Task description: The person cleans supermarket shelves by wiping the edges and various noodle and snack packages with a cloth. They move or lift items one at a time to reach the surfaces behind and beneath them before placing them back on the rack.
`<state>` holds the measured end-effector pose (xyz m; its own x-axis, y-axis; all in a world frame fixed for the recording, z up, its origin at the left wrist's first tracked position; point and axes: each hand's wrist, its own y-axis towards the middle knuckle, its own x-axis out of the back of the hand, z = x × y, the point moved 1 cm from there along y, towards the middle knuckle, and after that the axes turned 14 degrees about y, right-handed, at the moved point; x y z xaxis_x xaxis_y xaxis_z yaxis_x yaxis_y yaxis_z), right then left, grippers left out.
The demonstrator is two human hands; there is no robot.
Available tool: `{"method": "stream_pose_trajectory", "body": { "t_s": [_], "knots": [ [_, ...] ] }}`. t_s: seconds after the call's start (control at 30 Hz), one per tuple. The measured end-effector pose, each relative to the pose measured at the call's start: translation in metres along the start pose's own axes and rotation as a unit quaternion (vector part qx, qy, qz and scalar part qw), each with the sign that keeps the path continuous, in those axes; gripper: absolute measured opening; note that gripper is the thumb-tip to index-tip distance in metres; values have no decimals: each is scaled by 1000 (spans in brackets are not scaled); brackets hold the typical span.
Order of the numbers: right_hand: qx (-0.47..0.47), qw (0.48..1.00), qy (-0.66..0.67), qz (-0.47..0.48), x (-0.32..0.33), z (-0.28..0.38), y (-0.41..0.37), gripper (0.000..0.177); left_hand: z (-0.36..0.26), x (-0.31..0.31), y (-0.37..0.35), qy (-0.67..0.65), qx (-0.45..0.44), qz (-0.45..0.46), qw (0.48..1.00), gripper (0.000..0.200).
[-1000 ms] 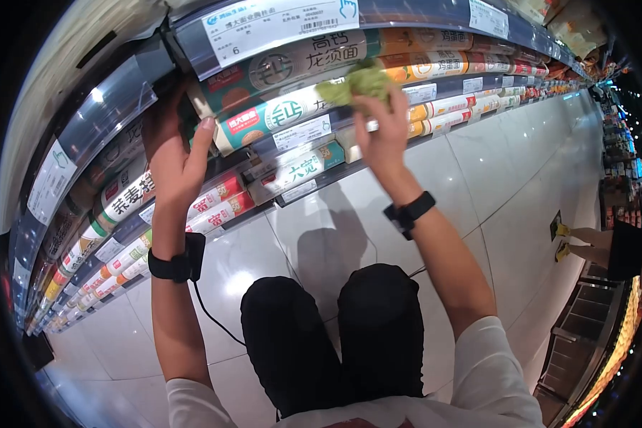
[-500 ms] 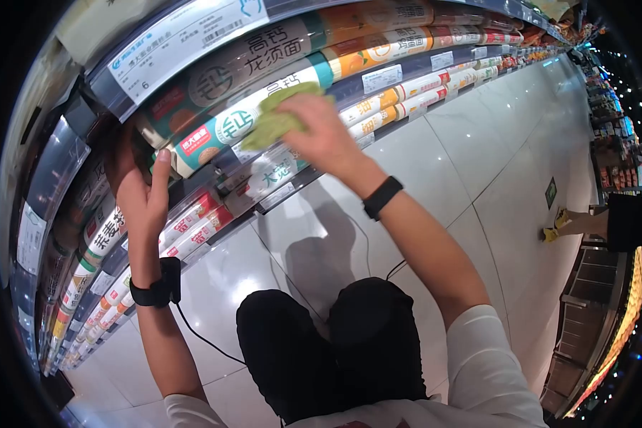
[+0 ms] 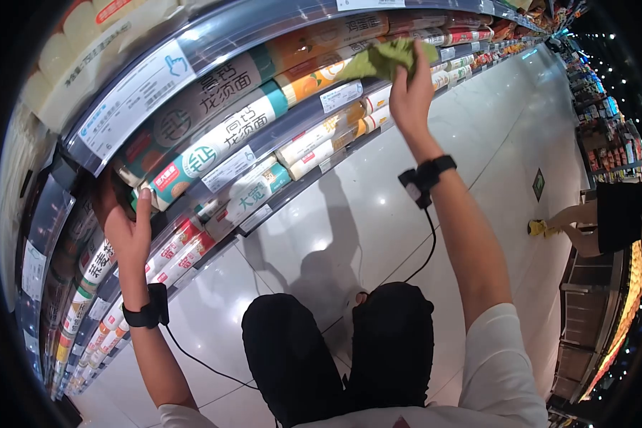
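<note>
Green cloth [image 3: 386, 57], bunched in the right hand [image 3: 410, 96], whose grip is clamped on it, pressed against orange noodle packs [image 3: 314, 80] on an upper shelf. The left hand [image 3: 125, 228] rests at the end of a teal pack [image 3: 214, 153]; its fingers are hidden, so its grip cannot be told. Short strokes along the packs, clear of the price-tag rail [image 3: 339, 96], would likely suit. Open floor [image 3: 406, 185] lies behind; another person [image 3: 592, 228] stands well apart.

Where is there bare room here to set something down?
The shelves are crowded: noodle packs fill every tier, by the left hand and under the green cloth in the right hand. Bare room: the tiled floor between the shelves and the knees.
</note>
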<state>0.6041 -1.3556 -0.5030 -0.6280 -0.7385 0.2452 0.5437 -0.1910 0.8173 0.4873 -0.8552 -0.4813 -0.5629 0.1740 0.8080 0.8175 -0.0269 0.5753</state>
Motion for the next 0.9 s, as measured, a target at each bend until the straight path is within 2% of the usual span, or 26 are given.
{"method": "stream_pose_trajectory", "body": {
  "t_s": [0.03,0.1,0.17,0.2,0.23,0.33,0.47,0.53,0.6,0.7,0.8,0.83,0.9],
  "knots": [
    [1,1000,3,0,-5,-1,16,58,0,0,0,-4,-4,0,1000,69],
    [-82,991,100,-41,-18,-3,36,51,5,-3,-1,7,-7,-7,1000,69],
    [-91,993,52,52,-35,-3,33,36,-1,-1,-1,12,-10,-5,1000,67],
    [-63,993,54,81,-55,-9,12,24,-1,-2,-1,12,-10,-5,1000,67],
    [-10,995,41,95,-68,12,-8,28,2,-3,-2,26,-11,-6,1000,67],
    [69,991,60,101,-95,71,-63,41,5,-6,-3,41,-8,-10,999,66],
    [93,974,137,153,-85,74,-57,41,5,-9,-6,-15,25,5,1000,66],
    [194,941,149,232,-67,47,-34,39,5,-9,-5,-5,18,-3,1000,66],
    [159,970,84,161,-45,12,-11,41,7,-10,-7,-13,24,-2,1000,66],
    [7,998,51,43,-23,-42,11,39,7,-12,-6,40,3,-16,999,69],
    [15,997,51,50,-26,-44,5,39,13,-15,-9,68,-5,-31,997,71],
    [8,994,78,77,-31,-25,-2,45,14,-15,-10,71,-5,-34,997,71],
    [87,982,132,102,-58,5,-23,49,21,-15,-12,76,-6,-24,997,70]
  ]
}}
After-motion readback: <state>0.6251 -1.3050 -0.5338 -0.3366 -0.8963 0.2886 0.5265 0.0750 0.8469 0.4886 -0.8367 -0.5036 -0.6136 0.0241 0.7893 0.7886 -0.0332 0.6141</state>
